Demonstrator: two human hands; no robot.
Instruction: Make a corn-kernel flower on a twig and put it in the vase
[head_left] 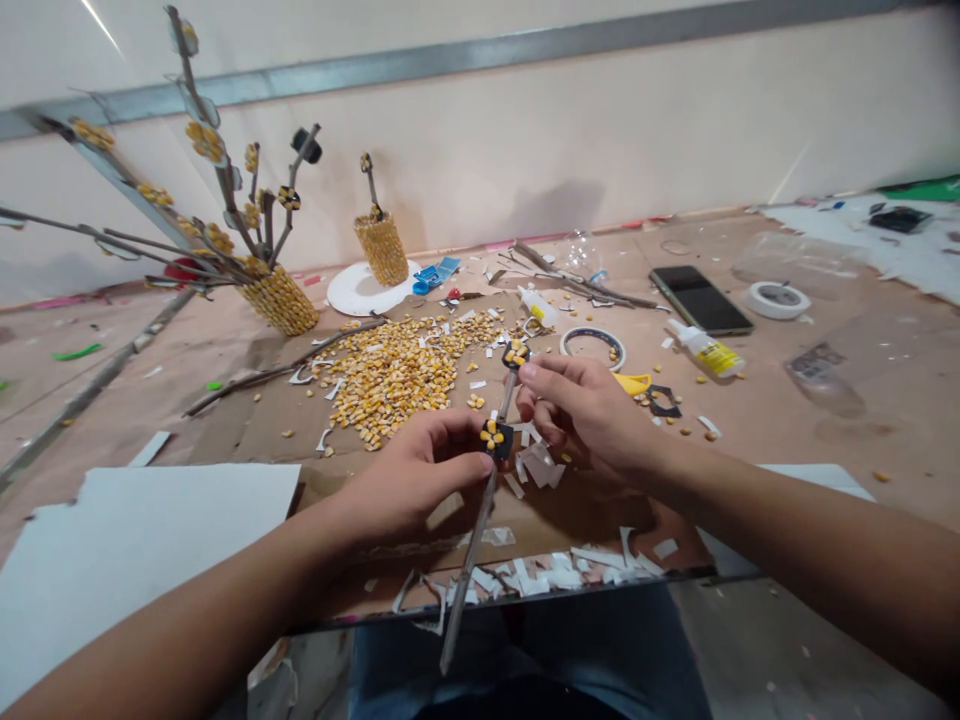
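Note:
A thin twig [472,560] slants up between my hands, its lower end jutting over the table's front edge. Two small corn-kernel flowers on black backings sit along it. My left hand [427,470] is closed around the twig at the lower flower [493,437], thumb just below the kernels. My right hand [577,400] pinches the upper end, with thumb and fingertips at the upper flower [516,355]. Beyond my left hand lies a heap of loose corn kernels [405,375]. Clear scraps [540,466] lie beneath my right hand.
A kernel-covered pot [279,302] of flowered branches stands at left; a smaller kernel pot [382,250] stands behind. At right lie a phone [701,298], glue bottle [709,350], tape roll [778,300] and yellow-handled scissors [632,384]. White paper [150,560] covers the left front.

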